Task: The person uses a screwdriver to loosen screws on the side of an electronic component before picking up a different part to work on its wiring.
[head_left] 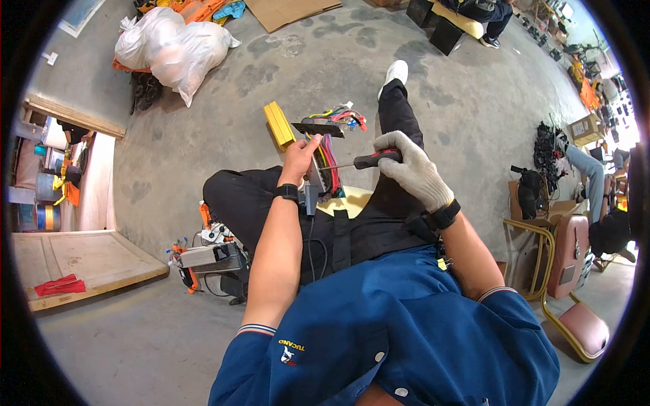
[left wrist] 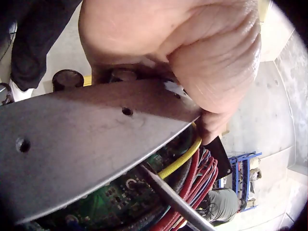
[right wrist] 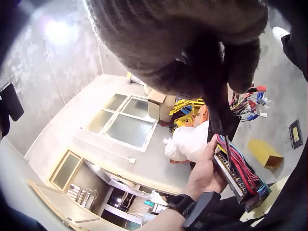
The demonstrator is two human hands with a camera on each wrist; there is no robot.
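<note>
My bare left hand [head_left: 296, 164] grips a circuit board [left wrist: 108, 199] by its flat metal side plate [left wrist: 82, 130], which has screw holes in it. Red, yellow and dark wires [head_left: 328, 159] run along the board and out through a black end plate [head_left: 318, 128], ending in loose connectors [head_left: 349, 118]. In my right hand [head_left: 414, 172], which wears a pale knit glove, is a screwdriver [head_left: 369, 160] with a red and black handle. Its shaft reaches in among the wires, with the tip at the plate's inner edge over the board. A yellow housing [head_left: 277, 125] lies on the floor just beyond my left hand.
White plastic bags [head_left: 176, 51] lie at the upper left, near flat cardboard [head_left: 288, 10]. A wooden panel [head_left: 88, 264] is at the left, near a finned metal device [head_left: 211, 257]. At the right stands a pink chair [head_left: 569, 257]. Another person's leg [head_left: 497, 24] shows at the top.
</note>
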